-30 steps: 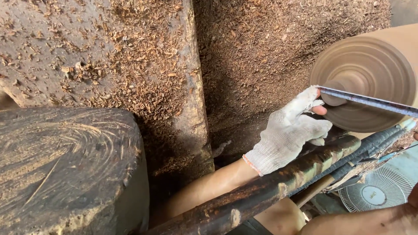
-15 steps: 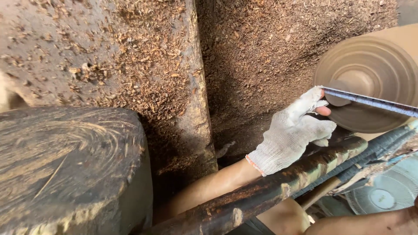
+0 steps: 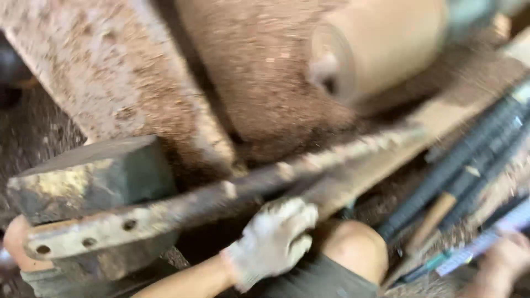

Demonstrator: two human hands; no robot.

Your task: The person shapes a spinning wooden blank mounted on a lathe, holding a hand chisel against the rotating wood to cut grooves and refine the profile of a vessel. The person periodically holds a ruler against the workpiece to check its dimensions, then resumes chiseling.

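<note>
Left hand: gloved in white knit, lower centre of the frame (image 3: 273, 240), fingers curled loosely under the metal bar; whether its grip closes on anything I cannot tell through the blur.
Right hand: bare, lower right corner (image 3: 505, 259), its grip closed around a long thin tool (image 3: 477, 245) with a pale patterned shaft.
Change: half a second ago the gloved hand steadied a metal rod against the spinning wood at right; now it has dropped away from the wood, and the view has swung leftward.
Meaning: the cutting contact looks broken off, likely a pause or a change of tool.
Turned wood: pale rounded block (image 3: 381, 47) in the upper right, on the lathe, touched by no hand.
Metal bar: long rusty rest (image 3: 221, 201) with holes at its left end, slanting across the middle.
Spare tools: dark rods (image 3: 469, 154) lying at right.
Surroundings: sawdust-coated machine body (image 3: 110, 72) upper left; person's knee (image 3: 353, 245) beside the glove.
</note>
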